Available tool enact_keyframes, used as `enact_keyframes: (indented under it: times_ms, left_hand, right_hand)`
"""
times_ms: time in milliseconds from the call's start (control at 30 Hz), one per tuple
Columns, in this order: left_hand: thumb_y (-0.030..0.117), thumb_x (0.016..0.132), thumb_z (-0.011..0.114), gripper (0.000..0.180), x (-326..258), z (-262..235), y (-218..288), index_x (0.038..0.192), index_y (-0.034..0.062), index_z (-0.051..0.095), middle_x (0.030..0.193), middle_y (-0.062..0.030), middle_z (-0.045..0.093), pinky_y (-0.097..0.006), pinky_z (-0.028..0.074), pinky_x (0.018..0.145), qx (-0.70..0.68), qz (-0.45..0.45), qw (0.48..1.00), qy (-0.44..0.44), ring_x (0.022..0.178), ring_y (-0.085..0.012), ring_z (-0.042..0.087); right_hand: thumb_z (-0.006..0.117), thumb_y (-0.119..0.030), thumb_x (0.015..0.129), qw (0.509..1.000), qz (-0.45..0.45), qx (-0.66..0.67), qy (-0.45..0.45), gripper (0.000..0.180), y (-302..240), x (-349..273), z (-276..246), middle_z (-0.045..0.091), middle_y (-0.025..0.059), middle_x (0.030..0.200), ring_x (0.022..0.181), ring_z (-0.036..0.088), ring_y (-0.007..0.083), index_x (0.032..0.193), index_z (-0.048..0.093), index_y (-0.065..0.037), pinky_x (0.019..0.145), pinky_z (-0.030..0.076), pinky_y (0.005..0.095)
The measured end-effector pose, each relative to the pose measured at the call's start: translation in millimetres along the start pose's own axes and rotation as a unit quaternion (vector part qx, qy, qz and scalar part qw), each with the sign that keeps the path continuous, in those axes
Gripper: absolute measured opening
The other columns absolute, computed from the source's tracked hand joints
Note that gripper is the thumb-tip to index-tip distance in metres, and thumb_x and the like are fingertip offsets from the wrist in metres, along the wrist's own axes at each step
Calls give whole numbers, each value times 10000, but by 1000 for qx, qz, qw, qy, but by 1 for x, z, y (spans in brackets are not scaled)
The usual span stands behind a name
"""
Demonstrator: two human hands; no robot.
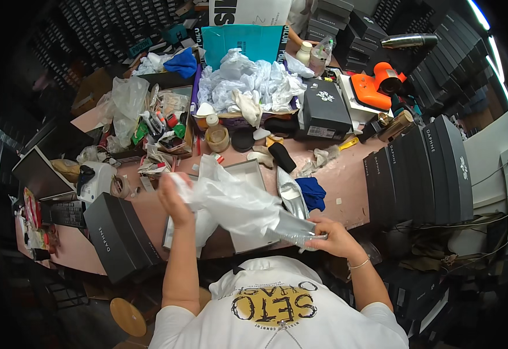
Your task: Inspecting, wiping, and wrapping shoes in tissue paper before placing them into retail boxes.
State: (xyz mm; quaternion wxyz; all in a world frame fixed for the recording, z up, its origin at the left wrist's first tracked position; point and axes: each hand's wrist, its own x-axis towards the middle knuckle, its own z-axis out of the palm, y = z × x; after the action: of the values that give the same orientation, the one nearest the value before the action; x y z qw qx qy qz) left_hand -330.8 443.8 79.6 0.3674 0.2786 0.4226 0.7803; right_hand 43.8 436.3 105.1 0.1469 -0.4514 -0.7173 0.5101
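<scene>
Above the front of the table, my right hand [335,237] is closed around one end of a silver shoe [301,230]. White tissue paper [231,200] covers the shoe's other end and stretches toward the left. My left hand [175,200] is closed on the far end of that paper. Beneath it lies an open grey-white shoebox [243,171], partly hidden by the paper. A second silver shoe [292,192] rests on the table just beyond my right hand. Beside that shoe is a crumpled blue cloth [313,193].
A carton of crumpled white paper [248,78] stands at the back. Dark shoeboxes [419,168] line the right, and another dark box [117,235] sits at left. An orange device [376,87], a yellow-handled brush [348,143] and a jar [217,136] are farther back.
</scene>
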Motion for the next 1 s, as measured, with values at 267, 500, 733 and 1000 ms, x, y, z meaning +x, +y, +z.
enact_keyframes:
  times_ms: [267, 500, 733, 1000]
  left_hand:
    - [345, 775, 676, 467, -91, -4, -146, 1056, -25, 638, 1131, -234, 580, -414, 476, 885, 670, -123, 480, -553, 1088, -363, 551]
    - [572, 934, 421, 672, -78, 32, -65, 1343, 39, 404, 1177, -163, 574, -413, 465, 928, -267, -425, 863, -57, 1137, -314, 541]
    - [578, 954, 368, 632, -108, 15, -48, 1360, 93, 386, 1263, -117, 519, -418, 483, 929, -242, -459, 855, 14, 1141, -266, 540]
    - [444, 964, 485, 527, -133, 19, -32, 1348, 105, 362, 1281, -85, 460, -410, 392, 1021, -120, -409, 899, 100, 1179, -219, 463]
  right_hand:
    - [787, -183, 737, 953, -90, -74, 279, 326, -18, 22, 16, 521, 267, 1215, 903, 607, 317, 675, 535, 15, 759, 491, 360]
    - [717, -172, 801, 986, -125, 22, 107, 216, -36, 30, 87, 505, 244, 1247, 1062, 550, 357, 839, 602, 8, 918, 427, 402]
    - [592, -165, 849, 934, -238, -265, 35, 191, -53, 115, 91, 599, 94, 849, 784, 618, 277, 992, 627, -43, 706, 502, 379]
    - [606, -126, 741, 870, -342, -353, 42, 114, -12, 148, 133, 536, 73, 751, 645, 596, 253, 806, 531, -70, 586, 494, 353]
